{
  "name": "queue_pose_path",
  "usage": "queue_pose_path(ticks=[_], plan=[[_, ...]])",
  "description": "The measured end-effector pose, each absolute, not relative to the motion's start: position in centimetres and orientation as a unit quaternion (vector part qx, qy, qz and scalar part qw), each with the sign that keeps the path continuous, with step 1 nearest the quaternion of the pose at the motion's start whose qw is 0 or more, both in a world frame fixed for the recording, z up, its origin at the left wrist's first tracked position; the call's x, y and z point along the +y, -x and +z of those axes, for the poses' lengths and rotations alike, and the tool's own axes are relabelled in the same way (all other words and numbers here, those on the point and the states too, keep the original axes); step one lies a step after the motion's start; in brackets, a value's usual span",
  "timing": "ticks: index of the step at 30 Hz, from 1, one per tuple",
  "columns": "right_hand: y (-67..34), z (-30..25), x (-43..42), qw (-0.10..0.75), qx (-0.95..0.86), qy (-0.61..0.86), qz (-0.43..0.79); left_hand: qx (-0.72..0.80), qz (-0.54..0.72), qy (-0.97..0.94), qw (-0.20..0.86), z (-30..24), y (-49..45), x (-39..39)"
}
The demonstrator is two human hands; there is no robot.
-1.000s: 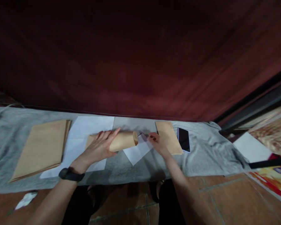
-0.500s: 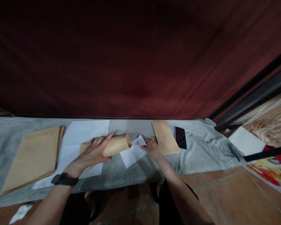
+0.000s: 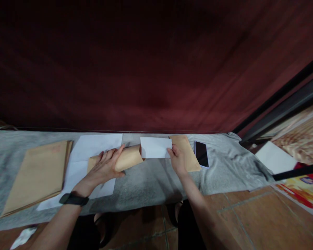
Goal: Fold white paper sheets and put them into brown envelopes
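My left hand (image 3: 106, 166) is wrapped around a brown envelope (image 3: 125, 158) whose right end is bulged open. My right hand (image 3: 177, 159) pinches the right edge of a folded white paper (image 3: 155, 147), held level just above the cloth. The paper's left edge sits at the envelope's open mouth. Under my left hand lie white sheets (image 3: 94, 146) on a grey cloth (image 3: 146, 180). A black band is on my left wrist.
A stack of large brown envelopes (image 3: 36, 170) lies at the left. One small brown envelope (image 3: 185, 152) and a black phone (image 3: 201, 153) lie to the right of my right hand. A dark red curtain hangs behind. Tiled floor is below.
My right hand picked the folded white paper up from the cloth and brought it level to the mouth of the envelope. My left hand has stayed on the envelope.
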State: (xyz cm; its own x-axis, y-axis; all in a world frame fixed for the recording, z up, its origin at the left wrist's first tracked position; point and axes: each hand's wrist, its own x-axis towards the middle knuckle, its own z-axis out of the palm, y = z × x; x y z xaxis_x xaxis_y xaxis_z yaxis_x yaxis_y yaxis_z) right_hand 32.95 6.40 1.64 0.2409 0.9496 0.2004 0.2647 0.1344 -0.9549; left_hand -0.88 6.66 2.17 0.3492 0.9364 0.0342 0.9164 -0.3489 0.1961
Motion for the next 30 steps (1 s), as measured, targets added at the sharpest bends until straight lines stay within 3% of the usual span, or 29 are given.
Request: queue_pose_path(ticks=[6, 13, 21, 30], plan=[[-33.2, 1.5, 6.1, 0.466, -0.578, 0.596, 0.306, 0.564, 0.096, -0.82, 0.02, 2.5, 0.7, 6.8], [-34.4, 1.8, 6.2, 0.439, -0.547, 0.587, 0.404, 0.543, 0.131, -0.826, -0.073, 2.8, 0.2, 6.7], [-33.1, 0.7, 6.1, 0.434, -0.514, 0.575, 0.465, 0.508, 0.136, -0.85, -0.015, 2.7, -2.4, 5.8], [-30.7, -0.5, 6.0, 0.424, -0.535, 0.582, 0.442, 0.482, 0.156, -0.862, 0.028, 2.7, -4.9, 5.2]])
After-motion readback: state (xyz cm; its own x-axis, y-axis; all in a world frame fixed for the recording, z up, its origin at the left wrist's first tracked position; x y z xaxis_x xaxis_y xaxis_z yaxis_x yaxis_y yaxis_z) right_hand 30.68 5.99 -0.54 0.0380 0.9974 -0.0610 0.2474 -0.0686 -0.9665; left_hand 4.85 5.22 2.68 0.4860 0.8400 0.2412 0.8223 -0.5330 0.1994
